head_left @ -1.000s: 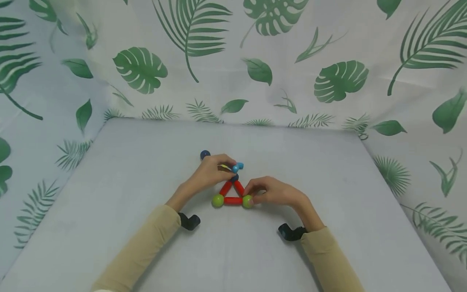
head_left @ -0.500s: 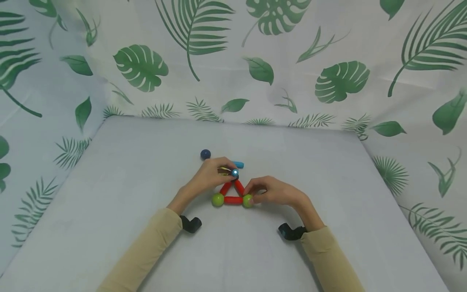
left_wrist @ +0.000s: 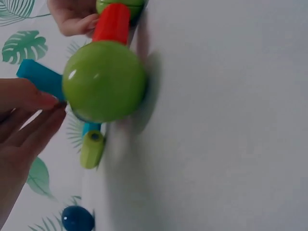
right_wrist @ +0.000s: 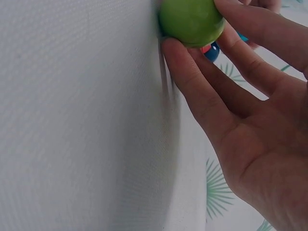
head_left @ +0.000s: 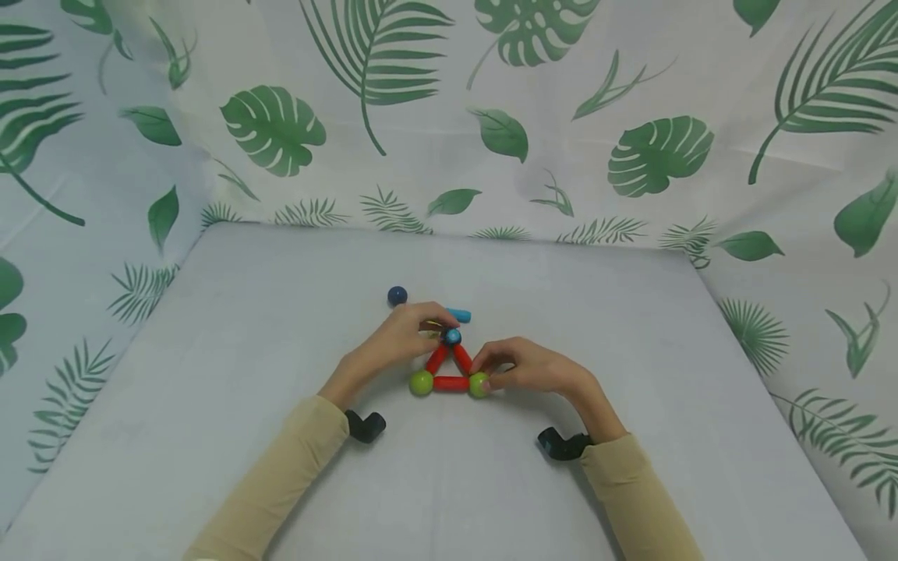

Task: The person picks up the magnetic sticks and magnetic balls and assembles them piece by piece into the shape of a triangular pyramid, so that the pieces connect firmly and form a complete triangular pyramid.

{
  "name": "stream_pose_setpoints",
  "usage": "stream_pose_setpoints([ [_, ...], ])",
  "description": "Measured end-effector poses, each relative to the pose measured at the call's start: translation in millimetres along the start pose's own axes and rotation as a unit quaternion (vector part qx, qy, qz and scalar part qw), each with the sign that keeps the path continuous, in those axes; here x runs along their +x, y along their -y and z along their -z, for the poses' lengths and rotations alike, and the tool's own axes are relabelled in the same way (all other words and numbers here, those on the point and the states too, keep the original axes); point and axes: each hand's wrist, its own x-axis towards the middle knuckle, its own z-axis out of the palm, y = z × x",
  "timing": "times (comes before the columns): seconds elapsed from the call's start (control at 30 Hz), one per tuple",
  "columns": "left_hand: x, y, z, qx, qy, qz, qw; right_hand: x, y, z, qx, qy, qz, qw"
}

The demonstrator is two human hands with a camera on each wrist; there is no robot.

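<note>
A triangle of red rods (head_left: 450,383) lies on the white table, with a ball at each corner. My left hand (head_left: 401,336) pinches a light blue rod (left_wrist: 41,77) that stands up over the dark blue ball (right_wrist: 213,52) at the far corner. Seen from the head, the rod's end overlaps that ball. At the near right corner, my right hand (head_left: 529,366) holds a green ball (right_wrist: 190,21) between thumb and fingers. Another green ball (left_wrist: 103,82) forms the near left corner, untouched by either hand.
Beyond the left hand lie a loose dark blue ball (head_left: 397,295) and another light blue rod (head_left: 461,315). A yellow-green rod (left_wrist: 91,151) is partly hidden behind the left hand in the head view. Leaf-printed cloth (head_left: 421,140) hangs around the table.
My left hand has brought the light blue rod down and slightly nearer, onto the far corner of the triangle. The right hand keeps its hold on the green ball.
</note>
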Motion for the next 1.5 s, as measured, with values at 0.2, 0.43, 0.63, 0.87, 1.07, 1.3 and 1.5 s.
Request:
stream_pose_setpoints([
  [0.2,12.4,-2.9,14.3,0.064,-0.012,0.017,0.9977,0,0,2,-0.001,0.000,-0.003,1.000],
  [0.43,38.4,0.0,15.8,0.099,-0.009,0.035,0.9944,0,1,1,0.002,0.003,-0.003,1.000],
  [0.63,57.2,9.2,7.9,0.124,0.018,0.035,0.9915,-1,2,-1,0.001,0.002,0.000,1.000],
  [0.87,67.5,17.4,-0.7,0.154,0.047,0.037,0.9862,-1,2,-1,0.007,0.001,0.002,1.000],
  [1.07,66.4,14.6,-2.5,0.168,0.060,0.032,0.9834,-1,2,-1,0.003,0.000,0.002,1.000],
  [1.3,58.1,9.9,3.3,0.173,0.042,0.029,0.9836,0,3,-1,-0.002,0.000,0.003,1.000],
  [1.5,45.2,2.3,10.4,0.147,-0.001,0.008,0.9891,-1,2,-1,-0.003,-0.002,0.001,1.000],
])
